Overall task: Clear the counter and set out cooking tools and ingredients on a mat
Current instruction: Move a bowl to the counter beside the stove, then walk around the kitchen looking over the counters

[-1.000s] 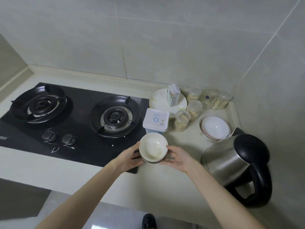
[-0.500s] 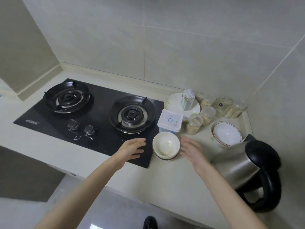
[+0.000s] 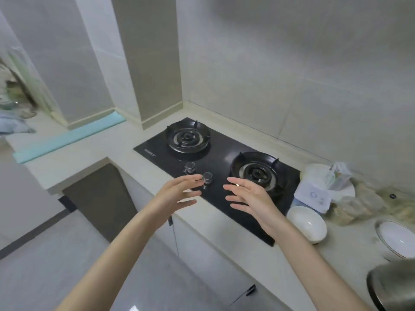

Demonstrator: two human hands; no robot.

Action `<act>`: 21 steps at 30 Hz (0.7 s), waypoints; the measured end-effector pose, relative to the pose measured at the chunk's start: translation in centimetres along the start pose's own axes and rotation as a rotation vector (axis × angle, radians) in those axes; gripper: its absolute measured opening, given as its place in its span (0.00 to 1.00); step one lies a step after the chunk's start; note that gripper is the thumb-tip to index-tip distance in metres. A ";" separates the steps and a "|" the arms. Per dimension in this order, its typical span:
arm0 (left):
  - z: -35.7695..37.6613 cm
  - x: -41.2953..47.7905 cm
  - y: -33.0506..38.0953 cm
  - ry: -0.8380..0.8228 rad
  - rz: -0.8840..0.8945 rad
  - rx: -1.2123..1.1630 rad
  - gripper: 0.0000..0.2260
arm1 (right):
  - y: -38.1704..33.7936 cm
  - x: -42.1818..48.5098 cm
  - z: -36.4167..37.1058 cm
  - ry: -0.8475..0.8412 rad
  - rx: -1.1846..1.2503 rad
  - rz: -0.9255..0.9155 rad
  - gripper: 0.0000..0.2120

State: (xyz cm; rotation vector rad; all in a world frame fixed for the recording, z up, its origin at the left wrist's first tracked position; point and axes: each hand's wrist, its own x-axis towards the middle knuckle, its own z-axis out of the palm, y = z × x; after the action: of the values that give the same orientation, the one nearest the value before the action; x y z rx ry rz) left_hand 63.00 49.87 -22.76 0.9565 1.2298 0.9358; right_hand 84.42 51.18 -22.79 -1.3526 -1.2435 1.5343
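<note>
Over the hob: hands idle between items

Left hand [image 3: 177, 194], right hand [image 3: 249, 198]: both empty, fingers spread, above the black hob [image 3: 224, 158].
White bowl [image 3: 307, 223]: on cream counter [image 3: 125, 144], 3 o'clock of right hand, untouched.
Step, likely: between pickups; next calls for choosing an item.
Pale blue strip [image 3: 67, 140], possibly the mat: 10 o'clock.
Walls: grey tile.

2 hands: left hand [image 3: 177, 194], right hand [image 3: 249, 198]. 2 burners [image 3: 187, 138] [image 3: 256, 173]. 2 knobs [image 3: 190, 167] [image 3: 207, 177], just beyond the left fingers [image 3: 193, 178]. 2 bowls [image 3: 306, 224] [image 3: 397, 241]. 1 kettle [image 3: 393, 286]. 1 lidded box [image 3: 313, 195]. 1 carton [image 3: 336, 176].

Cream counter [image 3: 125, 140]: hob [image 3: 215, 167], bowl [image 3: 307, 224], kettle [image 3: 393, 286].
</note>
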 end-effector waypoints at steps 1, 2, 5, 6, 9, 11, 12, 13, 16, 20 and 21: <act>-1.8 -0.9 0.0 0.026 0.004 -0.023 0.11 | -0.2 0.3 1.9 -0.033 -0.014 -0.006 0.13; -4.3 -2.3 -0.1 0.059 0.012 -0.042 0.11 | -0.5 0.7 4.7 -0.074 -0.025 -0.006 0.13; -11.2 -6.2 -0.6 0.160 0.030 -0.087 0.11 | -0.8 1.4 12.3 -0.189 0.012 0.024 0.13; -13.0 -7.3 -0.8 0.197 0.032 -0.100 0.11 | -0.9 1.5 14.3 -0.230 0.034 0.030 0.12; -20.7 -12.3 -1.8 0.308 0.046 -0.145 0.11 | -1.0 1.6 23.1 -0.357 0.030 0.044 0.12; -24.7 -15.1 -2.3 0.370 0.050 -0.146 0.12 | -1.1 1.6 27.9 -0.427 0.021 0.033 0.13; -27.1 -16.9 -2.7 0.419 0.053 -0.149 0.12 | -1.0 1.5 30.9 -0.471 0.005 0.034 0.13; -29.1 -18.5 -3.1 0.462 0.058 -0.159 0.12 | -1.1 1.4 33.4 -0.506 -0.014 0.036 0.12; -35.2 -23.2 -4.3 0.628 0.065 -0.224 0.11 | -1.2 0.8 41.8 -0.605 -0.073 0.012 0.11; -41.5 -28.5 -5.9 0.826 0.063 -0.288 0.11 | -1.1 0.1 51.6 -0.694 -0.182 -0.064 0.11; -42.9 -29.6 -6.3 0.867 0.066 -0.304 0.11 | -1.2 0.0 53.7 -0.733 -0.198 -0.070 0.11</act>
State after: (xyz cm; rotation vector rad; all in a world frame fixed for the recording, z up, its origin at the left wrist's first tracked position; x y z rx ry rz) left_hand 17.76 23.20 -22.99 0.3301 1.6953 1.6257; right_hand 31.69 41.12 -22.77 -0.8506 -1.8972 1.9776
